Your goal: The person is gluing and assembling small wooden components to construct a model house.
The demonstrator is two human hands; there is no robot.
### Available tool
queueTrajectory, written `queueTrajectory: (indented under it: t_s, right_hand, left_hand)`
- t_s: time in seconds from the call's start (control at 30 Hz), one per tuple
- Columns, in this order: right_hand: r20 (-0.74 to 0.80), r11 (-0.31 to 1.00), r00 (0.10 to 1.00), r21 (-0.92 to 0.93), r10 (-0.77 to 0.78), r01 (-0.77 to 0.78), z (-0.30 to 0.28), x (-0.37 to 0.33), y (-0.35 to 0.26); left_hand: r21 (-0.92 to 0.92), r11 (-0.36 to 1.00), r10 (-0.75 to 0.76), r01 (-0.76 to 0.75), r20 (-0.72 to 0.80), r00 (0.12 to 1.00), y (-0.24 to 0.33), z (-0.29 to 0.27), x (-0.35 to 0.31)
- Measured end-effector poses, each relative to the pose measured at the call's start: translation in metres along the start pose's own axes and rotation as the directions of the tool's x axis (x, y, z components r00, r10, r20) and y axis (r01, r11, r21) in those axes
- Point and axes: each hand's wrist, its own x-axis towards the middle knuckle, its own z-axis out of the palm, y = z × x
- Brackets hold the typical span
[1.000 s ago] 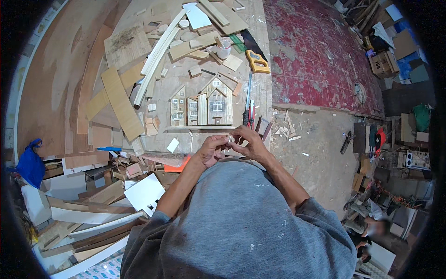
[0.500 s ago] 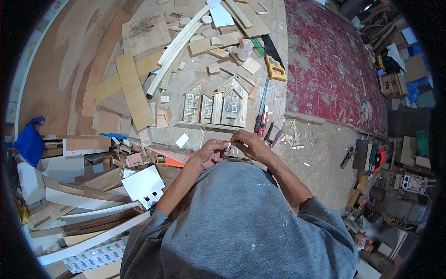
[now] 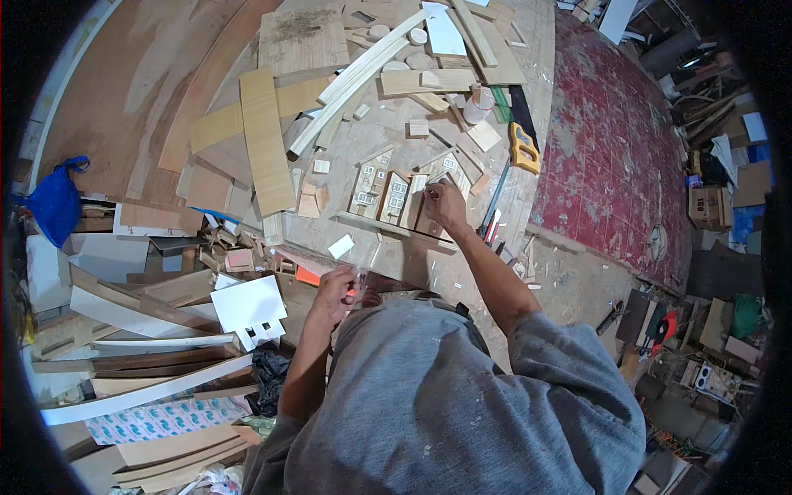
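My right hand [image 3: 445, 205] reaches over the model house [image 3: 398, 198], a row of small wooden house fronts with white windows and peaked roofs on a base strip. Its fingers are pressed together at the right-hand front, covering part of it; whatever they pinch is too small to make out. Near the bench's front edge, close to my body, my left hand [image 3: 333, 295] is closed with its fingers curled. A small pale or clear thing shows at its fingertips, but its kind is unclear. A white rectangular piece [image 3: 341, 247] lies just beyond that hand.
A yellow-handled saw [image 3: 524, 148] and a red cutter [image 3: 492, 225] lie right of the model. Long wood strips [image 3: 355, 82], boards and a white tub [image 3: 478, 110] crowd the bench beyond. Offcuts and a white panel with cut-out holes [image 3: 248, 311] pile up at left.
My hands were together in front of my body; now they are apart. The right has moved forward onto the model house, the left slightly left and nearer me. The whole view has shifted.
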Motion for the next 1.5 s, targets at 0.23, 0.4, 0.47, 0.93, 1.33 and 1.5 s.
queueTrajectory:
  t_s: [0.23,0.4,0.47,0.93,1.33,1.5]
  right_hand:
    - [0.015,0.997,1.000,-0.080,0.003,-0.001,0.020,0.011,-0.010]
    - [0.022,0.994,0.999,-0.108,-0.030,0.032,0.021,0.011,-0.014]
    - [0.026,0.995,1.000,-0.101,-0.013,0.016,0.020,0.010,-0.016]
    - [0.039,0.996,0.999,-0.088,0.019,-0.016,0.016,0.009,-0.020]
    - [-0.284,0.986,0.948,0.115,0.145,-0.117,-0.058,-0.054,0.016]
    - [-0.113,0.973,0.975,0.153,0.191,-0.173,-0.059,-0.137,0.037]
  left_hand:
    - [-0.103,0.994,0.011,-0.035,-0.224,0.974,-0.028,-0.040,-0.026]
    - [-0.080,0.996,0.021,-0.043,-0.260,0.966,-0.031,-0.047,-0.024]
    - [-0.012,0.999,0.042,-0.047,-0.241,0.970,-0.026,-0.044,-0.022]
    - [0.038,0.998,0.049,-0.040,-0.266,0.963,-0.017,-0.043,-0.023]
    - [0.568,0.805,0.302,-0.174,-0.140,0.943,-0.041,-0.048,0.030]
    - [0.839,0.444,0.436,-0.315,0.104,0.894,-0.052,-0.013,0.072]
